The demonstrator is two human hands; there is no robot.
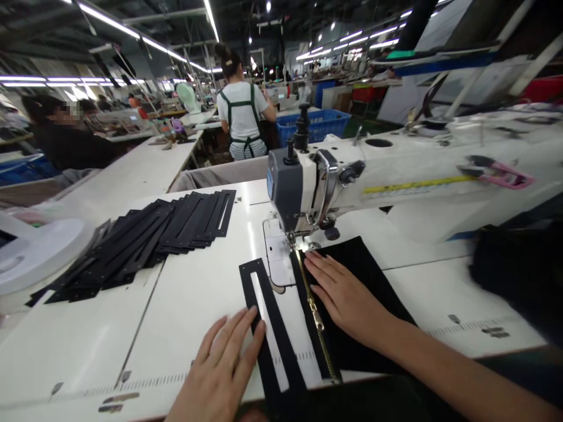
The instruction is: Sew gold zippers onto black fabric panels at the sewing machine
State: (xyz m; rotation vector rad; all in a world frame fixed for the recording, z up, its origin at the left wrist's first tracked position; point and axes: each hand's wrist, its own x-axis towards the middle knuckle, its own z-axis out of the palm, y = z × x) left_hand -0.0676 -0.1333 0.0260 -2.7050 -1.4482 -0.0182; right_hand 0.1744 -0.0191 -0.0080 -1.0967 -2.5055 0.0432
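My right hand (341, 287) lies flat with fingers stretched over a black fabric panel (369, 275). Along the panel's left side runs a brass zipper (308, 293), its slider pull (317, 319) resting about halfway down. The zipper's far end sits just under the needle and presser foot of the sewing machine (303, 193). To the left, my left hand (229, 351) is open, its fingertips on the edge of a black strip (259, 293) with a long slot cut through it. White tabletop shows through the slot. Nothing is gripped in either hand.
A fanned pile of black slotted strips (145, 234) lies on the white table (202, 305) at left, beside a white round object (39, 252). Pink-handled snips (501, 172) rest against the machine arm. Dark cloth (519, 275) is at right. Co-workers and a blue basket (325, 124) are beyond.
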